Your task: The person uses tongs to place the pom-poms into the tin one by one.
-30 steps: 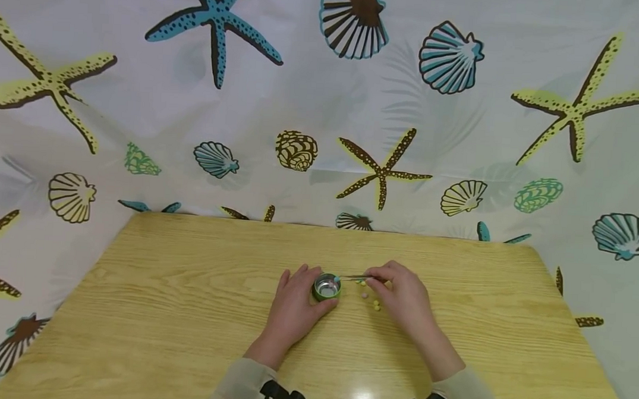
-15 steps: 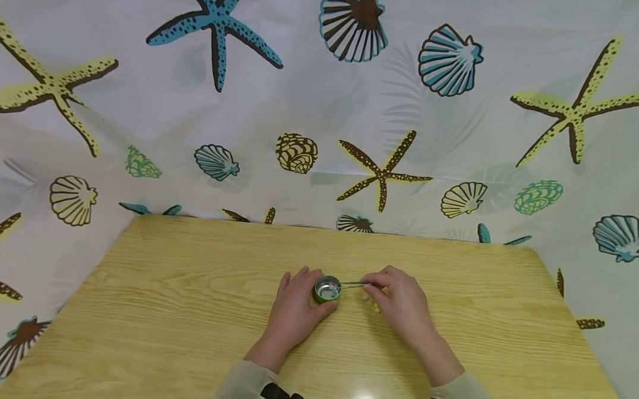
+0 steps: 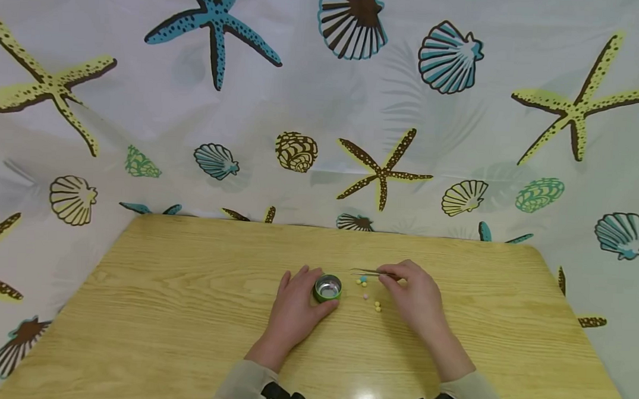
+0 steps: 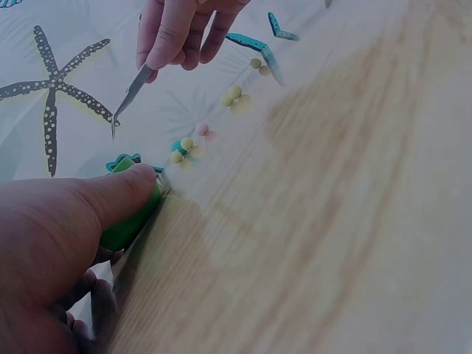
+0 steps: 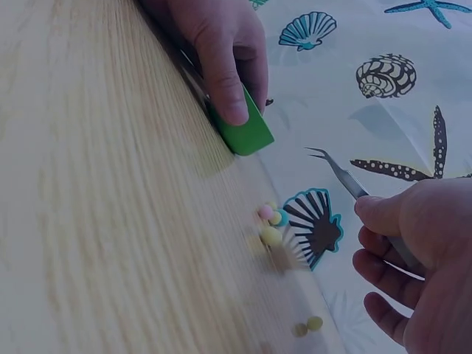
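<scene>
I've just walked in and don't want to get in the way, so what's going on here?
A person's left hand holds a small green tin on the wooden table. Their right hand pinches tweezers, the tips apart with nothing between them. Loose on the table, to the right of the tin, lie some yellow balls, a blue ball and a pink ball.
</scene>
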`<state>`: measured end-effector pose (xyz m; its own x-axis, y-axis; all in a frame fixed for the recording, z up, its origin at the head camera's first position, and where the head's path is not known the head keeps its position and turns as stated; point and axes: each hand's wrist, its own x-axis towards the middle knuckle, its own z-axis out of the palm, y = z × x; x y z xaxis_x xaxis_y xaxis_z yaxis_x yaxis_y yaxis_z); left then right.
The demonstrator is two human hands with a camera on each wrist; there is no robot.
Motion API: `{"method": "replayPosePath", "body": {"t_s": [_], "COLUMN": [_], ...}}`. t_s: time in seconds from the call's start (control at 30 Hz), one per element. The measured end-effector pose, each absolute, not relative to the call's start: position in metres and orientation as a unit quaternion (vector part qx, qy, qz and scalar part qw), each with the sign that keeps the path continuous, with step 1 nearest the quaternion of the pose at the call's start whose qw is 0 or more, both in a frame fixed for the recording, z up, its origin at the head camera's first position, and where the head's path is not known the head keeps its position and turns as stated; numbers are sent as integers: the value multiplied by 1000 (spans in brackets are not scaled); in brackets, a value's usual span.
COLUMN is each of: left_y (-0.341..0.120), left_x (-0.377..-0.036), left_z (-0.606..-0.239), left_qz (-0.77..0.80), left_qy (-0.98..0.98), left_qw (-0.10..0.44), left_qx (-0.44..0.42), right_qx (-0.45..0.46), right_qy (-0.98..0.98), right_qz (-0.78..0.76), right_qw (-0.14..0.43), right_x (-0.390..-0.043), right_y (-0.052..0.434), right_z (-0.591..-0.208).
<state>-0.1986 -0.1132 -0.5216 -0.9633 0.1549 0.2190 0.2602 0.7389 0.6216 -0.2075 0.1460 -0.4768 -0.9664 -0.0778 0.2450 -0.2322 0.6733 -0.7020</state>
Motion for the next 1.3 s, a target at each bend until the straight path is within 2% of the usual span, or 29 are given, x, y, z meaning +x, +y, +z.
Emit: {"method": "replayPosePath", "body": {"t_s": [0.2, 0.63, 1.3], "left_y": [-113, -112, -111], "left_x": [-198, -197, -195], "left_z": [-522, -521, -518], "left_qz": [-341, -346, -346], "left_qy": [-931, -929, -929], "left_qw": [76, 74, 76], "left_qx": [-110, -109, -111], "right_qx": [68, 51, 65], "right_qy": [-905, -897, -897], "right_qz": [411, 438, 436], "right_qw": [86, 23, 16], "right_x": [-213, -225, -226], "right_y": [161, 179, 184], "right_z": [-482, -493, -497]}}
